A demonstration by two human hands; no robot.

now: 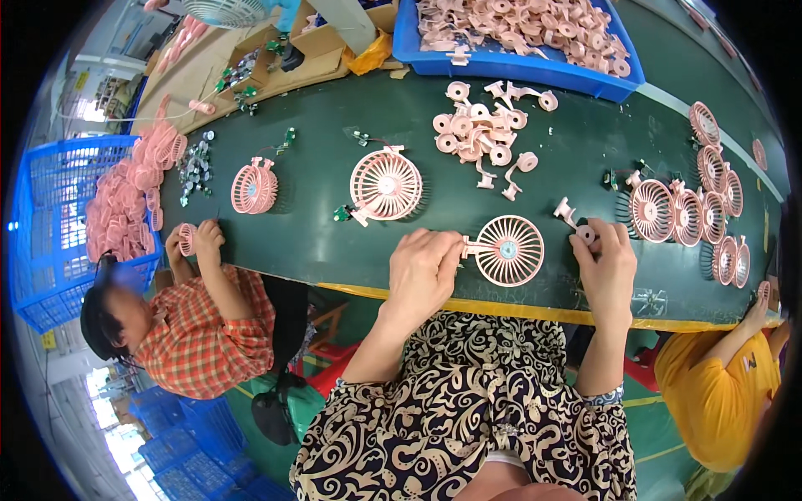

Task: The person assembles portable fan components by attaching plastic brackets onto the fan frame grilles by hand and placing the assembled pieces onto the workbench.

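Observation:
My left hand (424, 271) pinches the stem of a pink round fan grille (522, 265), which lies near the table's front edge with its spokes facing up and a pale blue centre. To the right, my right hand (606, 265) has its fingers closed on a small pink plastic bracket (586, 235), a ring with an arm reaching up and left. Beyond my hands lies a loose pile of similar pink brackets (480, 129). Another pink grille (386, 185), with a small green circuit board (342, 214) beside it, rests to the left of the pile.
A blue tray (526, 71) heaped with brackets stands at the back. Finished-looking grilles (652, 210) stand in rows at right. Co-workers sit on both sides: one in a checked shirt (209, 334), one in yellow (710, 401). A blue crate (50, 209) of pink parts is at far left.

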